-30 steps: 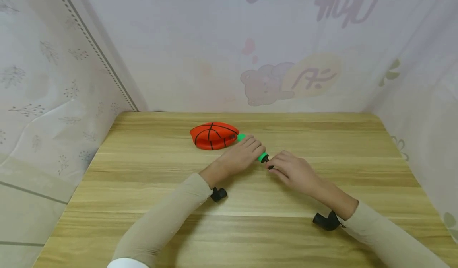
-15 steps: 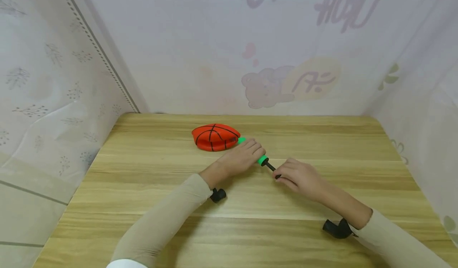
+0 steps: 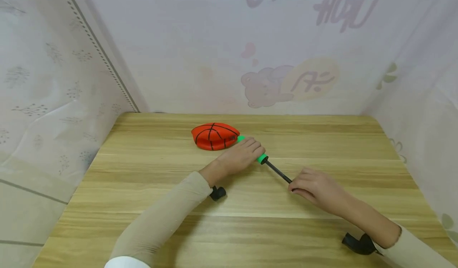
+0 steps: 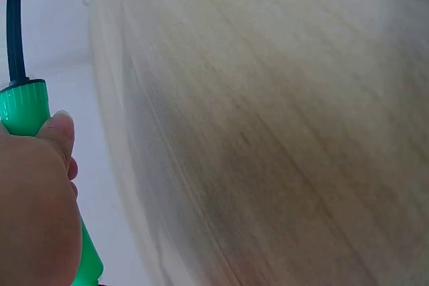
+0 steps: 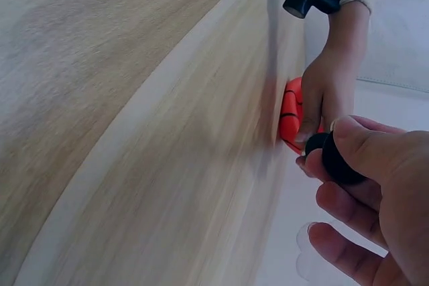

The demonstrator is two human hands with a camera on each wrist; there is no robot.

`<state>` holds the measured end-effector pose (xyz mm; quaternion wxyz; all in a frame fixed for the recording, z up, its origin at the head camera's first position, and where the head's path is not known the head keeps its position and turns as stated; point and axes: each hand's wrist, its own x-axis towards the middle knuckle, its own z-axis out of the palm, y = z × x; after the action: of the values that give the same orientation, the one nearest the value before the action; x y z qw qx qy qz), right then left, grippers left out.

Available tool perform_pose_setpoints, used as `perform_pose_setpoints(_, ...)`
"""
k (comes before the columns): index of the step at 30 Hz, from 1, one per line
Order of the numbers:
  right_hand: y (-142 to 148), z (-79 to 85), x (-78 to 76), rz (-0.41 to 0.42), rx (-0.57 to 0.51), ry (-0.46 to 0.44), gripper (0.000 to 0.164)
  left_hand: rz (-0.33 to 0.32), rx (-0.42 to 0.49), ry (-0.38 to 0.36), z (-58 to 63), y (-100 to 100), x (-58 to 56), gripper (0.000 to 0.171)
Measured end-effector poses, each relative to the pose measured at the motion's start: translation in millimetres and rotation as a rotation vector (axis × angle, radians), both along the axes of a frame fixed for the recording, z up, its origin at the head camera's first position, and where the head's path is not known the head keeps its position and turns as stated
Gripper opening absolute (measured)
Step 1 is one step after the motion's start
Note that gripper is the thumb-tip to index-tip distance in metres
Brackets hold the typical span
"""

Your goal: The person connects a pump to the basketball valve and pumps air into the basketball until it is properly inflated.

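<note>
A partly deflated orange-red ball (image 3: 214, 136) with black lines lies sunken near the far side of the table. Against its right end sits the green tip of a hand pump (image 3: 262, 159). My left hand (image 3: 237, 156) wraps round the green barrel, hiding its middle; the left wrist view shows the thumb lying along the green barrel (image 4: 25, 106). A long black rod (image 3: 278, 171) sticks out toward my right hand (image 3: 322, 190), which pinches its end. In the right wrist view, thumb and fingers hold the round black handle (image 5: 338, 163). Where the pump meets the ball is mostly hidden.
The wooden table (image 3: 161, 172) reaches to a pale printed curtain (image 3: 196, 53) behind and at both sides. A black camera mount (image 3: 217, 193) hangs under the left wrist and another black mount (image 3: 358, 244) under the right.
My right hand has drawn back toward the lower right, pulling the handle, so much more of the black rod shows. My left hand and the ball stay nearly in place.
</note>
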<state>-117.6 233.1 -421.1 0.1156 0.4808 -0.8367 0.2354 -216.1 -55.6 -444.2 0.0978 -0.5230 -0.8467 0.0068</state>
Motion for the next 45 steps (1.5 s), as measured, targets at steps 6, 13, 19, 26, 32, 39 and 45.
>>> perform_pose_setpoints(6,11,0.0,1.2,0.034,-0.009,0.039,0.013,0.021,-0.043,-0.005,2.4,1,2.3,0.020)
perform_pose_setpoints(13,10,-1.9,-2.6,0.057,0.003,0.109,0.037,0.074,-0.085,-0.016,3.9,5,9.5,0.020)
perform_pose_setpoints(19,-3,-3.1,-16.6,0.105,0.093,0.218,0.024,0.109,-0.112,0.013,3.2,7,10.9,0.020)
perform_pose_setpoints(26,-15,-1.7,-36.3,0.133,0.166,0.247,0.018,0.103,-0.140,0.075,2.8,12,11.5,0.018)
perform_pose_setpoints(32,-30,-3.2,-50.9,0.120,0.184,0.259,0.016,0.109,-0.148,0.086,4.0,15,12.1,0.018)
perform_pose_setpoints(39,-40,-7.7,-60.0,0.080,0.204,0.288,0.023,0.128,-0.162,0.076,6.2,18,11.4,0.020)
perform_pose_setpoints(45,-41,-10.9,-65.3,0.075,0.189,0.305,0.020,0.120,-0.164,0.027,4.8,20,8.8,0.022)
